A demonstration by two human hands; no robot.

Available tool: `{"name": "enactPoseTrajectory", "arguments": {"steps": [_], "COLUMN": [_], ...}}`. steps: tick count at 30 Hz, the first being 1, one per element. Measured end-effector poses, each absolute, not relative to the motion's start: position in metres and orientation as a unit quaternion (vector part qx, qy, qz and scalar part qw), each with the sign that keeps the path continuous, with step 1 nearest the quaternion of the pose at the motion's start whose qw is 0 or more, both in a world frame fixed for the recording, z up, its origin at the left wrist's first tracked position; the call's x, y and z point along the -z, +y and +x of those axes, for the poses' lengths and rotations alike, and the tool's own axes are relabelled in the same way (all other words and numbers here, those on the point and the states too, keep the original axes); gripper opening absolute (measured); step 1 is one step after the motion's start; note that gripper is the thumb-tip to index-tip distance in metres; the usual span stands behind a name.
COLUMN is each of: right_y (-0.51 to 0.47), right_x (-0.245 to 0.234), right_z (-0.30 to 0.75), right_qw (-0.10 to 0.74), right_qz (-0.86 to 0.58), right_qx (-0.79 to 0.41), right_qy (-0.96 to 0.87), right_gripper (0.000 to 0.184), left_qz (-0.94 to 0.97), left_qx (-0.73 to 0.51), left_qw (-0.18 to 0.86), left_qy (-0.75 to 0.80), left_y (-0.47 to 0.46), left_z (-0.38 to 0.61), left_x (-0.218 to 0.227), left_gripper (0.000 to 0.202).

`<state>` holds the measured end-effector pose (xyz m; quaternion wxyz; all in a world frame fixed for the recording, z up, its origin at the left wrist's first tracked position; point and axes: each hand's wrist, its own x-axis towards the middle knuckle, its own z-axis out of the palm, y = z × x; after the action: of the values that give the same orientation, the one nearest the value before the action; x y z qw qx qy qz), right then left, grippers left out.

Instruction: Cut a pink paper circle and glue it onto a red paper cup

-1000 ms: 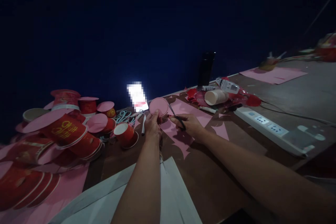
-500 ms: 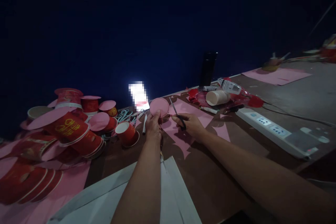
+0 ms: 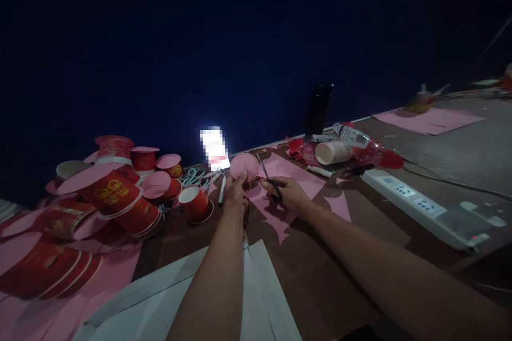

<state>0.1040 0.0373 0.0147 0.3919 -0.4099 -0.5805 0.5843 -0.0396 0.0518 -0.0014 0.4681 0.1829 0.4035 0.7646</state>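
Hardly anything is shifting since before: the left hand (image 3: 235, 194) fingers are still pinching the pink paper disc (image 3: 244, 165) just above the table (image 3: 340, 256), and the right hand (image 3: 290, 194) fingers are gripping the scissors (image 3: 269, 180) beside it. In this dim light the blades are risking a nicked thumb or a crooked edge.

A single head-worn view looks forward and down, close over the table (image 3: 360, 256) toward a dark wall (image 3: 240, 53)

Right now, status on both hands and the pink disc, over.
Left hand pinches pink disc. Right hand grips scissors, blades beside disc's right edge. Red cup and pen close by left hand.
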Motion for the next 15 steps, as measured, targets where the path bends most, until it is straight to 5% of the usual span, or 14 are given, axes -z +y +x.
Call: {"name": "enactPoseTrajectory", "arguments": {"steps": [15], "right_y": [0.0404], "right_x": [-0.0114], "right_z": [0.1062], "right_qw": [0.378], "right_qz": [-0.391], "right_qx": [-0.588], "right_qy": [-0.598], "right_gripper": [0.043], "left_qz": [0.174], "left_qx": [-0.772], "left_qw": [0.465], "left_qy": [0.398], "left_y": [0.0523], "left_z": [-0.0407], "left_x": [0.0034], "left_gripper": [0.033]}}
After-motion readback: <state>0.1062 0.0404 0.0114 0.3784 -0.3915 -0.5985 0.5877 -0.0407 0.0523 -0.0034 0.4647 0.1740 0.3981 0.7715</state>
